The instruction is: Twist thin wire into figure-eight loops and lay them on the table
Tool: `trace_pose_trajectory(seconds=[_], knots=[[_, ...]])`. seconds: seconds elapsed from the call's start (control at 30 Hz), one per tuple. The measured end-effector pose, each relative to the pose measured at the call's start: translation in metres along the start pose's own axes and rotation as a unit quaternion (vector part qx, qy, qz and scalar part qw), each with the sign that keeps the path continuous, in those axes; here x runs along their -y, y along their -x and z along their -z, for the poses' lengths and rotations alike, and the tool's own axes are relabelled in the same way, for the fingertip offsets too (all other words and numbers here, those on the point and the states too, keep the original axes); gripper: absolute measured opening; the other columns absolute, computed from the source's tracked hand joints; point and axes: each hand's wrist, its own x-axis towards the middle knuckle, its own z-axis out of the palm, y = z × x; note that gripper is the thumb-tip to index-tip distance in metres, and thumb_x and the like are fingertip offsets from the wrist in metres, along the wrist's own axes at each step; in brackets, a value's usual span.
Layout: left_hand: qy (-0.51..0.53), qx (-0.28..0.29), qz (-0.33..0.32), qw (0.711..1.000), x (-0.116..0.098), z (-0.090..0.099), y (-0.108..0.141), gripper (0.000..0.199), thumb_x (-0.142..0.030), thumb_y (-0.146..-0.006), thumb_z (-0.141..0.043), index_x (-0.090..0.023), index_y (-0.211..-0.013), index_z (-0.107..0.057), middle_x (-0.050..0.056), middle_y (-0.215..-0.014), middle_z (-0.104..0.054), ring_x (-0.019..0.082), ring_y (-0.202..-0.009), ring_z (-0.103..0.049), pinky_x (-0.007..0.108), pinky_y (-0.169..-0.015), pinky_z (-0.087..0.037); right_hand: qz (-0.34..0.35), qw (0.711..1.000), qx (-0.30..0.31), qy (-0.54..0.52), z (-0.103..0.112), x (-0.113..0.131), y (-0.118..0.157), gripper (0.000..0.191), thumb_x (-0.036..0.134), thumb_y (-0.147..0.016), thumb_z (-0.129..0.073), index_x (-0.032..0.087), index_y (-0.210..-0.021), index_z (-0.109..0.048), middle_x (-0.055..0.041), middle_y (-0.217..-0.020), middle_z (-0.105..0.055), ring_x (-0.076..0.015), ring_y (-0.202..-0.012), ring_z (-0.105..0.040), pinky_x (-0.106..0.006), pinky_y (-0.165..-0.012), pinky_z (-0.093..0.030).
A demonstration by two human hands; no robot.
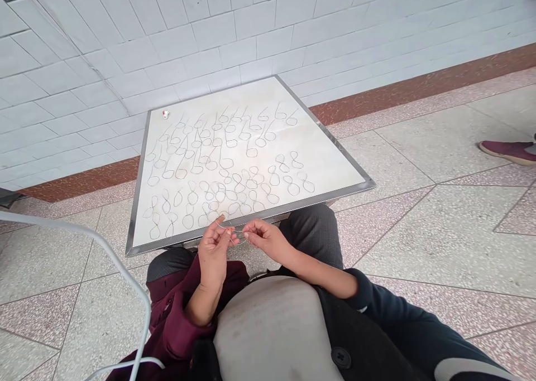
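My left hand and my right hand meet just in front of the table's near edge. Between them is a thin wire loop, pinched by the fingers of both. Its exact shape is hard to make out at this size. Beyond my hands, the white table top bears many bent wires. Those in the nearer rows, such as this wire figure-eight, have two loops. Farther back lie wires with a single loop and a straight tail, like this wire.
A metal rim edges the table, which stands against a white tiled wall. A small white-and-red item lies at its far left corner. A pale curved tube passes on the left. At the right, a person's shoe rests on the floor.
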Motion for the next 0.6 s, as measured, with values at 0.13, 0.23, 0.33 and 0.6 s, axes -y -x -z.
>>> trace_pose_trajectory(seconds=[0.13,0.23,0.33,0.6], knots=[[-0.010,0.000,-0.006,1.000,-0.0009,-0.0005,0.0003,0.042,-0.034,-0.077,-0.072,-0.019,-0.115,-0.064,0.002,-0.084,-0.066,0.014,-0.076,-0.065,0.031,-0.072,-0.058,0.003,1.000,-0.016,0.015,-0.0006,-0.0011,-0.0001,0.021,0.041,-0.081,-0.062,0.020,-0.085,-0.060,0.0026,-0.068,-0.052,-0.0109,-0.060,-0.046,-0.024,-0.055,-0.038],[-0.009,0.003,-0.003,1.000,0.0002,-0.0002,-0.0001,0.040,-0.034,-0.077,-0.071,-0.020,-0.114,-0.065,0.002,-0.084,-0.066,0.014,-0.078,-0.065,0.031,-0.073,-0.058,0.007,1.000,-0.018,0.022,-0.0008,-0.0003,-0.0003,0.021,0.040,-0.080,-0.062,0.019,-0.085,-0.061,0.0022,-0.069,-0.053,-0.0113,-0.061,-0.046,-0.024,-0.056,-0.038],[-0.007,0.007,-0.003,1.000,0.0022,0.0003,-0.0005,0.040,-0.033,-0.077,-0.072,-0.020,-0.114,-0.065,0.001,-0.081,-0.065,0.014,-0.078,-0.065,0.030,-0.073,-0.057,0.006,1.000,-0.019,0.017,-0.0013,0.0003,-0.0005,0.021,0.039,-0.080,-0.062,0.019,-0.084,-0.061,0.0023,-0.069,-0.053,-0.0113,-0.061,-0.046,-0.024,-0.056,-0.038],[-0.016,0.014,0.001,1.000,0.0012,0.0009,-0.0006,0.042,-0.032,-0.075,-0.074,-0.019,-0.114,-0.065,0.001,-0.079,-0.069,0.012,-0.070,-0.066,0.029,-0.072,-0.055,0.011,0.999,-0.041,0.020,-0.0038,-0.0027,-0.0004,0.016,0.035,-0.079,-0.063,0.019,-0.079,-0.061,0.0023,-0.067,-0.054,-0.0113,-0.061,-0.047,-0.025,-0.057,-0.039]])
